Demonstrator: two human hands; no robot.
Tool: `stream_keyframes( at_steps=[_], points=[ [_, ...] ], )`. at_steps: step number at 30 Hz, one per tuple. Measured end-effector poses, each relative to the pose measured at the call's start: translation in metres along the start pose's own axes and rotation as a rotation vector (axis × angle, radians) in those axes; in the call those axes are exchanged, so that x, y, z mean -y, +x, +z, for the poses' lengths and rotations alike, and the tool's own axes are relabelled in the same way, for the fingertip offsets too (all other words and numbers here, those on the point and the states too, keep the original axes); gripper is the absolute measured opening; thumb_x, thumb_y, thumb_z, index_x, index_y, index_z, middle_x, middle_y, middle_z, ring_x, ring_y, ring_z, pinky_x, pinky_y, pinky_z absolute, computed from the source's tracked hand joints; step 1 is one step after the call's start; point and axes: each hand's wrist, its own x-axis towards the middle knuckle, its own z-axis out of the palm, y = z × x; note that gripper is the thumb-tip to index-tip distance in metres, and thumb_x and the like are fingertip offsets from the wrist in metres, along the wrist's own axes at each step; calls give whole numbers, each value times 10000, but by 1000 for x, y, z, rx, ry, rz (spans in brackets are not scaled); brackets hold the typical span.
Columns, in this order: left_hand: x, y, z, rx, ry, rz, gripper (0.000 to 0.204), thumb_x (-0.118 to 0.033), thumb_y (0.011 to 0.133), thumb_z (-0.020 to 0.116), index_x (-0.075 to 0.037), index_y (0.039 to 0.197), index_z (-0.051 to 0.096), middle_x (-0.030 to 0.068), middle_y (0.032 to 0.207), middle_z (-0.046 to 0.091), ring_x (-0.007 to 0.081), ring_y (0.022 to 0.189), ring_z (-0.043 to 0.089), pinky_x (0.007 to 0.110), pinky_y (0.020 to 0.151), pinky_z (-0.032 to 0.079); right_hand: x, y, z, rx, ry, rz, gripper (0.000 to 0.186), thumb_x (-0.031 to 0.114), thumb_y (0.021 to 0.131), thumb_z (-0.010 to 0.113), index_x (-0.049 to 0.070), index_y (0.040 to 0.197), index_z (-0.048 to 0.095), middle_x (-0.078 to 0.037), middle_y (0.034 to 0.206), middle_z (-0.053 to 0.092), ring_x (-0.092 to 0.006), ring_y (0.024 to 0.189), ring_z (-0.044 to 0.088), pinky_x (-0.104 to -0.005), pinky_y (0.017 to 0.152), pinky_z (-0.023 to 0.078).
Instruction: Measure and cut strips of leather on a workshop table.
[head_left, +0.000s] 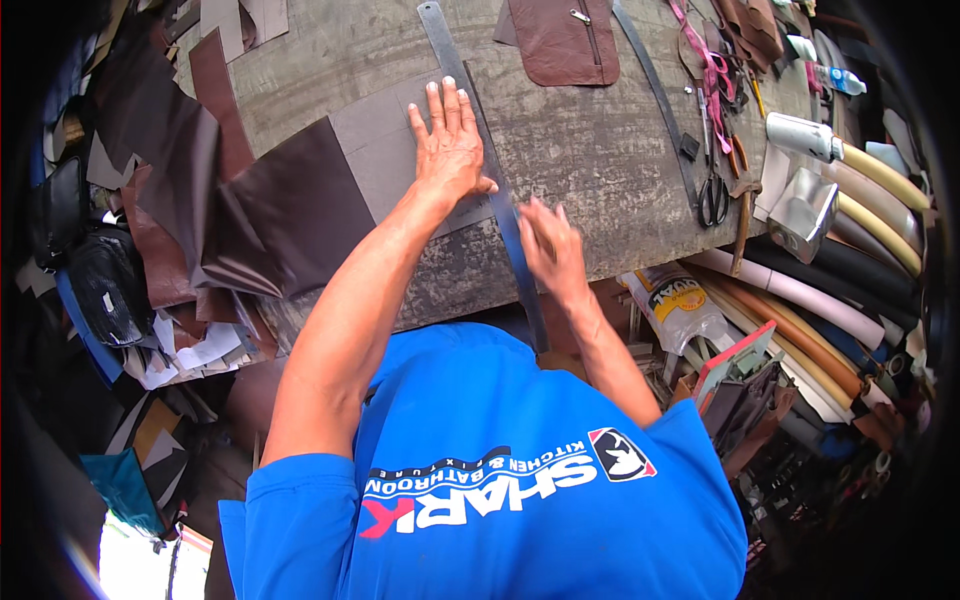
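A long metal ruler (510,240) lies at a slant across the worn work table (610,180), its near end reaching past the front edge. Under its left side is a thin grey-brown sheet (375,150) with faint lines on it. My left hand (447,145) presses flat on the sheet and the ruler, fingers stretched out. Just right of the ruler, my right hand (552,243) is closed and slightly blurred, its fingertips close to the ruler's edge. Whatever it may hold is hidden. Dark brown sheet material (300,200) lies left of the grey-brown sheet.
At the far side lies a brown leather piece with a zipper (560,45). A second metal strip (655,95) and black-handled scissors (713,200) lie to the right. Beyond them are a metal can (803,215) and rolled material (800,290). Black bags (108,285) sit at left.
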Motion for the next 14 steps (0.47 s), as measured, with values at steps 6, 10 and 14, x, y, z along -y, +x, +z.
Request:
stream_keyframes(
  at_steps=[6, 10, 14],
  points=[
    [7, -1, 2, 48, 3, -29, 1484, -588, 455, 893, 106, 1492, 90, 290, 1580, -28, 458, 1463, -71, 651, 1139, 28, 24, -74, -56, -125, 69, 188, 141, 30, 902, 592, 8, 1019, 668, -163, 1085, 682, -376, 1188, 577, -481, 1028, 427],
    [27, -4, 9, -67, -82, 15, 1244, -502, 650, 835, 79, 1496, 133, 277, 1582, 42, 436, 1473, 22, 608, 1157, 83, 8, -114, -49, -101, -65, 239, 306, 102, 906, 593, 42, 1205, 609, -173, 1048, 602, -310, 927, 647, -411, 693, 523],
    [100, -22, -6, -193, -17, 116, 897, -271, 804, 716, -82, 1525, 217, 168, 1597, 161, 327, 1472, 187, 477, 1174, 209, 5, -140, -29, 292, -271, 429, 557, 183, 901, 650, 131, 1422, 459, -178, 1035, 574, -301, 914, 657, -403, 631, 528]
  ],
)
